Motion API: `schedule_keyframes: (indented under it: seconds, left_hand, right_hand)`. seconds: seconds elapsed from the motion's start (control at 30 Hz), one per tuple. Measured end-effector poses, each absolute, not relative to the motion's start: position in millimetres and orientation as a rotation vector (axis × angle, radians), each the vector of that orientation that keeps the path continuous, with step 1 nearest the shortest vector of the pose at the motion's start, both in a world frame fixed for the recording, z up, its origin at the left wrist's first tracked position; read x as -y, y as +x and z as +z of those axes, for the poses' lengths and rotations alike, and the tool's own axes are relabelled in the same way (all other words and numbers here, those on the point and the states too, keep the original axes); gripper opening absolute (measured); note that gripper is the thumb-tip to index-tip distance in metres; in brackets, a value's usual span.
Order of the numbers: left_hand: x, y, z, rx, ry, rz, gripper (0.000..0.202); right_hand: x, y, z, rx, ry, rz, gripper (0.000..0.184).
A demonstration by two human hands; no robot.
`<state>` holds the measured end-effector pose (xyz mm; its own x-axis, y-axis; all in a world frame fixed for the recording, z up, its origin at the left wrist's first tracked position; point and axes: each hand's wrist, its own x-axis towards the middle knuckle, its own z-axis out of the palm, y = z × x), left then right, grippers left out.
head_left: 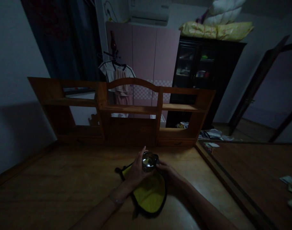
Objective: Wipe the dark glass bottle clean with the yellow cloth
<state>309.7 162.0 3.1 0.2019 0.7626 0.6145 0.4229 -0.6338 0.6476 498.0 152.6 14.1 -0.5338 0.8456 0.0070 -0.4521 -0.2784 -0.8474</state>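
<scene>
A shiny round metal cup (148, 162), with a dark part on its right side, is held between my hands above the wooden surface (76, 179). My left hand (136, 171) wraps around its left side, the fingers pointing away from me. At its right, the fingers of my right hand (167, 168) are closed on the dark part, which may be a handle; the dim light hides the detail. Beneath the hands lies a yellow cloth (150, 196) with black edging, partly covered by my left hand and forearm.
A wooden shelf unit (131, 110) stands along the far edge of the surface. A raised wooden rail (222, 179) runs down the right side, and a wall (13, 105) rises at the left. Beyond are pink wardrobe doors (144, 54) and a black cabinet (208, 70).
</scene>
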Motion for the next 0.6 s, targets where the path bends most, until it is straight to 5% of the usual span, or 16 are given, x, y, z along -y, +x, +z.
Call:
schedule_keyframes:
  seconds: [0.6]
  left_hand:
    - [-159.1,312.5,0.4,-1.161,2.353,1.364,0.098]
  right_hand:
    - [-143.1,498.4,17.2,1.032,-0.609,1.849,0.047]
